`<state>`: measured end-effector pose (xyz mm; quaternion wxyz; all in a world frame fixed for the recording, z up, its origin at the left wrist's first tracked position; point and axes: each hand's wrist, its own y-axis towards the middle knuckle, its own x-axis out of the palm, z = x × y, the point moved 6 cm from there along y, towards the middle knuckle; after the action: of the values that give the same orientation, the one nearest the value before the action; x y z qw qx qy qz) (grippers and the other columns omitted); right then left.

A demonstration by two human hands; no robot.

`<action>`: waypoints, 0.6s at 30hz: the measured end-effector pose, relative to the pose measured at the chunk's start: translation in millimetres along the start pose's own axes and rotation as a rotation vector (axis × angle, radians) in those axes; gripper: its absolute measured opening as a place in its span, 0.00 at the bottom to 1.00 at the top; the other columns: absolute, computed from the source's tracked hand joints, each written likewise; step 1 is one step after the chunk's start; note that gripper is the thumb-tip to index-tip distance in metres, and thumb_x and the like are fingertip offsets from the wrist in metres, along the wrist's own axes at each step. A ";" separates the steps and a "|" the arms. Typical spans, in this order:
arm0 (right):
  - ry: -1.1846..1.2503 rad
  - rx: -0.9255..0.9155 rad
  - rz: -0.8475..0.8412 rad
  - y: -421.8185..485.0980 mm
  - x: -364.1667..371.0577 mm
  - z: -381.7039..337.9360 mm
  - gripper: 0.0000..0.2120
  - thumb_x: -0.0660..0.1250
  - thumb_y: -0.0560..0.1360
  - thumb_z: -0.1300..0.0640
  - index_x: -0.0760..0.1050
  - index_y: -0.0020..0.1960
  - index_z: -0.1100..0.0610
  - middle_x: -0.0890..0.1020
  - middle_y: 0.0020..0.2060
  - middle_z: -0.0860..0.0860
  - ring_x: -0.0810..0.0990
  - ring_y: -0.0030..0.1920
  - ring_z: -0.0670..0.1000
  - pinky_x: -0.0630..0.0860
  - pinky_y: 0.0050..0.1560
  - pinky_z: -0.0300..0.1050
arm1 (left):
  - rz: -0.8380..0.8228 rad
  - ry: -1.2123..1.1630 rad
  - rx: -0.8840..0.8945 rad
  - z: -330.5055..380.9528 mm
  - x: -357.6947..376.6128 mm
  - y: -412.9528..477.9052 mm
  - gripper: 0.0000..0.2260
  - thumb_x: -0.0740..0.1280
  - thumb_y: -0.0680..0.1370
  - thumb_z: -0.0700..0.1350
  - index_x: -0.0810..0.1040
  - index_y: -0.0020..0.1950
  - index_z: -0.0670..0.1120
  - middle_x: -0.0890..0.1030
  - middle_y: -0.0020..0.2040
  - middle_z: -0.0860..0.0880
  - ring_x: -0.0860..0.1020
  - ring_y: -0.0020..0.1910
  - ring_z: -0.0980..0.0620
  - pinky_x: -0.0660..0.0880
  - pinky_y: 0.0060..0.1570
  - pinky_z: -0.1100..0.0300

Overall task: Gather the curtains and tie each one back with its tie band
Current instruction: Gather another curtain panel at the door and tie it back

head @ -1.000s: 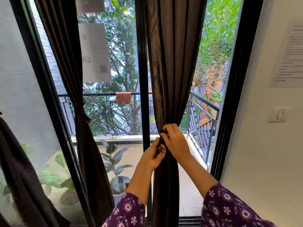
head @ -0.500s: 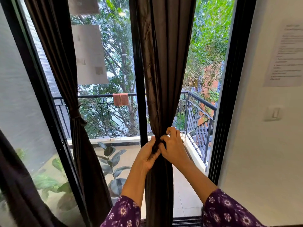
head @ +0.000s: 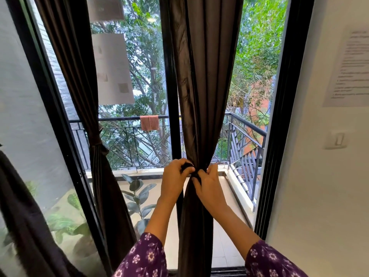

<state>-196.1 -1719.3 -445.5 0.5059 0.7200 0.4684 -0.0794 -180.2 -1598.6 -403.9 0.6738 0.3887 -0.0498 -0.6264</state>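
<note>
Centre post: the middle curtain hangs just in front of it; I keep the bundle on the room side so the band goes round cloth alone
Middle curtain: gathered to a narrow waist between my two hands; I judge the folds need squeezing evenly before the knot goes tight, or one edge may slip loose
Left curtain: already cinched by its left band; a fair guide for height and tightness
Right hand: thumb and fingers pinch the band against the cloth on the right; hold the crossing firm
Left hand: fingers curl round a dark end of the band on the waist's left side; pull level, not down
Tie band: dark, at the waist, mostly hidden under my fingers; whether it is knotted yet I cannot tell
</note>
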 end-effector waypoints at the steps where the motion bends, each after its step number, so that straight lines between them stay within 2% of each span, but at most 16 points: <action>1: 0.064 0.057 -0.004 -3.4 -0.5 0.4 0.08 0.63 0.78 0.57 0.75 0.53 0.60 0.66 0.49 0.53 0.71 0.41 0.47 0.70 0.45 0.34 | -0.018 0.079 0.050 5.9 -0.8 1.4 0.03 0.70 0.73 0.41 0.81 0.43 0.48 0.80 0.41 0.51 0.77 0.37 0.63 0.70 0.38 0.73; 3: 0.182 0.167 0.009 -9.2 -0.4 0.7 0.08 0.62 0.79 0.58 0.75 0.56 0.58 0.66 0.48 0.52 0.70 0.38 0.41 0.67 0.42 0.26 | -0.044 0.243 0.135 14.4 -1.1 5.2 0.04 0.69 0.73 0.43 0.81 0.46 0.51 0.79 0.44 0.53 0.76 0.40 0.60 0.72 0.41 0.67; 7: 0.262 0.261 0.079 -15.1 3.0 -1.8 0.09 0.63 0.78 0.60 0.77 0.57 0.58 0.71 0.46 0.52 0.72 0.42 0.47 0.67 0.41 0.26 | -0.088 0.493 0.336 37.8 2.3 16.0 0.06 0.70 0.71 0.44 0.83 0.47 0.51 0.81 0.44 0.52 0.78 0.44 0.54 0.71 0.41 0.61; 11: 0.322 0.313 0.175 -19.1 1.0 -2.8 0.06 0.66 0.75 0.62 0.80 0.51 0.58 0.77 0.41 0.51 0.75 0.39 0.47 0.68 0.37 0.25 | -0.103 0.664 0.500 53.7 5.2 25.0 0.06 0.74 0.62 0.46 0.83 0.38 0.52 0.81 0.33 0.54 0.80 0.33 0.52 0.70 0.30 0.66; 13: 0.404 0.358 0.260 -24.2 -5.3 -2.9 0.07 0.69 0.73 0.63 0.79 0.50 0.55 0.80 0.37 0.50 0.77 0.37 0.45 0.69 0.37 0.28 | -0.095 0.689 0.507 53.6 5.1 27.5 0.06 0.74 0.63 0.46 0.83 0.39 0.51 0.81 0.33 0.52 0.80 0.34 0.50 0.70 0.30 0.64; 16: 0.577 0.474 0.397 -34.3 -14.8 -0.8 0.14 0.73 0.70 0.62 0.72 0.51 0.54 0.81 0.33 0.48 0.80 0.36 0.42 0.71 0.36 0.26 | -0.102 0.645 0.380 50.2 2.3 28.8 0.07 0.70 0.71 0.47 0.82 0.48 0.51 0.82 0.43 0.50 0.80 0.45 0.50 0.67 0.37 0.61; 18: 0.669 0.585 0.449 -40.1 -13.6 2.3 0.17 0.75 0.68 0.61 0.69 0.50 0.55 0.82 0.34 0.50 0.81 0.37 0.44 0.73 0.37 0.30 | -0.112 0.627 0.335 47.7 3.4 28.4 0.08 0.68 0.73 0.48 0.81 0.51 0.52 0.81 0.47 0.51 0.78 0.49 0.51 0.64 0.39 0.62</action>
<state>-233.0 -1727.2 -464.8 0.1093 0.9008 0.3965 0.1390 -183.0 -1626.1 -355.6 0.5479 0.6693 0.0785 -0.4957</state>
